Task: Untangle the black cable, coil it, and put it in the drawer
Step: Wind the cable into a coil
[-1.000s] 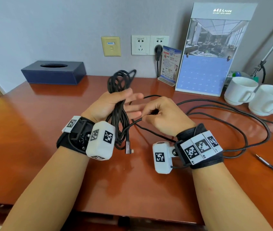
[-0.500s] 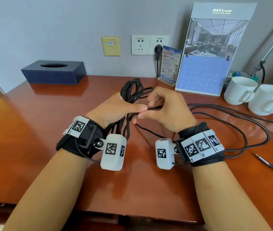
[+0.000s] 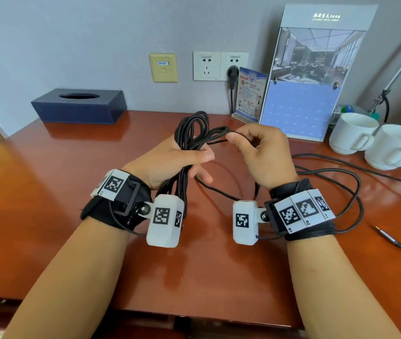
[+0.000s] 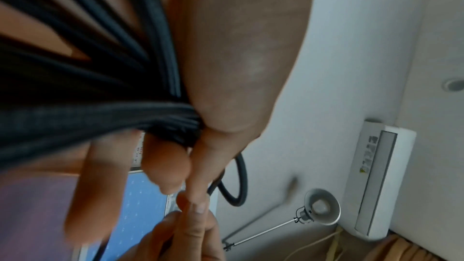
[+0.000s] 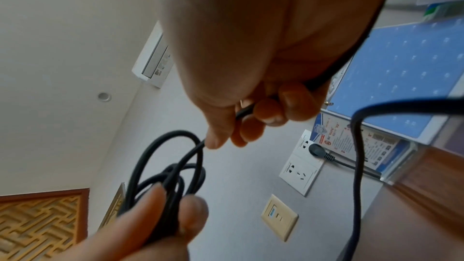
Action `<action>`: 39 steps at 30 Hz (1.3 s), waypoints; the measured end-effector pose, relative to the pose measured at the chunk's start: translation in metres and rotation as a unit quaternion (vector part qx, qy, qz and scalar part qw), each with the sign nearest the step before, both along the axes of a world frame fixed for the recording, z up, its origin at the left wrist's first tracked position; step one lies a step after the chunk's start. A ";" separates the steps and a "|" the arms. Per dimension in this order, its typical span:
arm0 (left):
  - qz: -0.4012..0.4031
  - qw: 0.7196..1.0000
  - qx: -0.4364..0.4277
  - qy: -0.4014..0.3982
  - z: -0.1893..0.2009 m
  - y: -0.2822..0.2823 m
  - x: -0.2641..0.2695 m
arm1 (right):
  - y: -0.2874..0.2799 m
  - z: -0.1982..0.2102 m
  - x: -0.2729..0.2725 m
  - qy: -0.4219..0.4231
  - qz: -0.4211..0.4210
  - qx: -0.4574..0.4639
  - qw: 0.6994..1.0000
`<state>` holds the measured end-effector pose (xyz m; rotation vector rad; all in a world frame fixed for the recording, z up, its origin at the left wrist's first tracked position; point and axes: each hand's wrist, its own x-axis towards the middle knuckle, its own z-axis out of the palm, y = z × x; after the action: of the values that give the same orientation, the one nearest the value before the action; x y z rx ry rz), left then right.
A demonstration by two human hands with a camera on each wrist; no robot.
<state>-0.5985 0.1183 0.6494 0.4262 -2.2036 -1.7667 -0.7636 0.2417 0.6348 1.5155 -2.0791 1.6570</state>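
Head view, thin black cable (image 3: 189,135) part-coiled, matte, slack loops on desk (image 3: 47,192)

Head view looks down at the desk (image 3: 47,192); both close wrist views face upward, sharing the wall.

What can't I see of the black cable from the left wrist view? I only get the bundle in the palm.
Observer: In the head view, the black cable runs on from the right hand into loose loops lying on the desk, to that hand's right.
Operator: Is there a free end out there?
Observer: A metal-tipped cable end lies on the desk at the far right. I cannot tell whether it belongs to the same cable.
Operator: Is anything close to those loops?
Observer: Two white mugs stand just behind them, near the wall.
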 end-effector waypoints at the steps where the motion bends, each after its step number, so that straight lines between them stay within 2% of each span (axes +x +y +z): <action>1: -0.006 0.999 0.029 0.014 0.000 0.002 -0.001 | -0.001 0.000 0.004 -0.002 -0.002 -0.015 1.000; 7: -0.019 0.986 0.135 0.094 -0.004 0.007 -0.006 | -0.011 -0.004 0.023 0.018 -0.017 -0.032 0.999; 9: 0.027 0.968 0.209 0.134 -0.005 0.008 -0.010 | -0.009 -0.002 0.026 0.041 -0.052 -0.079 0.995; 11: 0.097 0.946 0.258 0.169 -0.006 0.006 -0.015 | -0.005 0.002 0.032 0.072 -0.084 -0.177 0.978; 12: 0.126 0.937 0.269 0.186 -0.008 0.005 -0.017 | -0.003 0.004 0.037 0.059 -0.078 -0.199 0.975; 13: 0.149 0.930 0.269 0.201 -0.008 0.003 -0.019 | -0.001 0.008 0.045 0.019 -0.056 -0.184 0.981; 14: 0.166 0.926 0.260 0.217 -0.010 0.003 -0.021 | -0.001 0.011 0.053 -0.037 -0.021 -0.121 0.992; 15: 0.178 0.923 0.249 0.235 -0.011 0.005 -0.024 | -0.002 0.012 0.061 -0.088 0.022 -0.014 0.996; 17: 0.201 0.919 0.216 0.263 -0.013 0.010 -0.030 | -0.006 0.006 0.069 -0.115 0.095 0.185 0.971; 19: 0.214 0.916 0.204 0.271 -0.016 0.015 -0.034 | -0.010 0.002 0.068 -0.119 0.130 0.255 0.951; 24: 0.148 0.900 0.316 0.262 -0.016 0.017 -0.034 | -0.011 -0.003 0.053 -0.148 0.180 0.290 0.928; 27: 0.101 0.883 0.375 0.265 -0.010 0.016 -0.031 | -0.013 -0.007 0.050 -0.136 0.177 0.256 0.940; 31: 0.108 0.852 0.421 0.290 -0.002 0.008 -0.022 | -0.017 -0.010 0.052 -0.073 0.143 0.231 0.960; 36: 0.113 0.848 0.431 0.288 0.003 0.000 -0.015 | -0.023 -0.013 0.052 -0.083 0.201 0.221 0.951; 39: 0.101 0.830 0.469 0.284 0.003 -0.006 -0.011 | -0.024 -0.016 0.049 -0.061 0.204 0.215 0.953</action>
<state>-0.6091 0.1121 0.6521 0.2427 -0.7627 -2.3408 -0.7150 0.2174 0.6188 2.1516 -2.4429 1.5005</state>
